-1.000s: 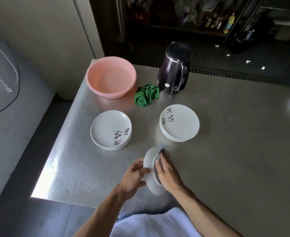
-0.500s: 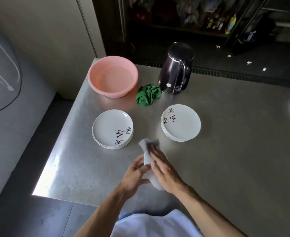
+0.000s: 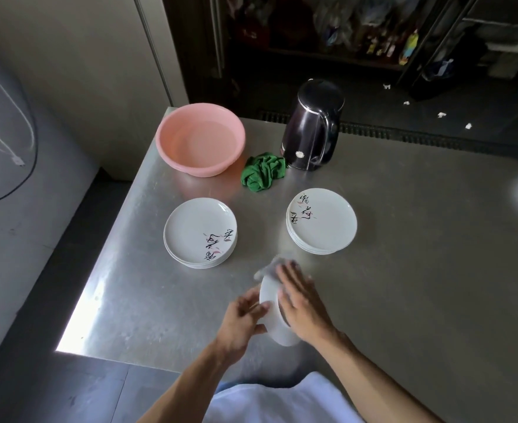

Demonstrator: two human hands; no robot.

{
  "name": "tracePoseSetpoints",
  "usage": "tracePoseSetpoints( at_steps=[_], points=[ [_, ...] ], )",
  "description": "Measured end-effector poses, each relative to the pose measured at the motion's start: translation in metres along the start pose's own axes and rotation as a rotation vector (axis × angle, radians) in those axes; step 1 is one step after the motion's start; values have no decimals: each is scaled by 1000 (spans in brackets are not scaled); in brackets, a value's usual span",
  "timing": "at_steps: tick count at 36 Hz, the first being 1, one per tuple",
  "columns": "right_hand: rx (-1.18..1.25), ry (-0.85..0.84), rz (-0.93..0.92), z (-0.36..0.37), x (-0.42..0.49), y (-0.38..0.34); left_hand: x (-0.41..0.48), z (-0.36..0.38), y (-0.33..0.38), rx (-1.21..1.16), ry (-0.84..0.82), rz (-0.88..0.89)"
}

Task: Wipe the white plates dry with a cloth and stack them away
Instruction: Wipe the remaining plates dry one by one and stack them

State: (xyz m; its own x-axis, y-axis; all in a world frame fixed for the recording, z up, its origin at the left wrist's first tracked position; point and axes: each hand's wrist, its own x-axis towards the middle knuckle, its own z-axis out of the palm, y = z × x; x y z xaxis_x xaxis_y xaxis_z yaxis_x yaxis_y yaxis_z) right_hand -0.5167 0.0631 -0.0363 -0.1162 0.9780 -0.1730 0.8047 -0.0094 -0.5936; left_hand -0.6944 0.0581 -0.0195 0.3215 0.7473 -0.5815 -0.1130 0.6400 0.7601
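On the steel counter, two stacks of white plates, the left stack and the right stack, bear brushed black characters I cannot read. Nearer the person, the held plate stands on edge. The left grip pinches its rim, while the right grip, fingers flat, presses the pale cloth against its right side.

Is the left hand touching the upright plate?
Touching. The head view shows the left hand gripping the plate, fingers curled on its left rim.
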Motion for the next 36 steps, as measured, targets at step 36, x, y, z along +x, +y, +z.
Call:
tracePoseSetpoints(
  at_steps=[36],
  points=[
    [186,-74,103,-5,-34,-17,22,-3,25,-204,246,21]
  ],
)
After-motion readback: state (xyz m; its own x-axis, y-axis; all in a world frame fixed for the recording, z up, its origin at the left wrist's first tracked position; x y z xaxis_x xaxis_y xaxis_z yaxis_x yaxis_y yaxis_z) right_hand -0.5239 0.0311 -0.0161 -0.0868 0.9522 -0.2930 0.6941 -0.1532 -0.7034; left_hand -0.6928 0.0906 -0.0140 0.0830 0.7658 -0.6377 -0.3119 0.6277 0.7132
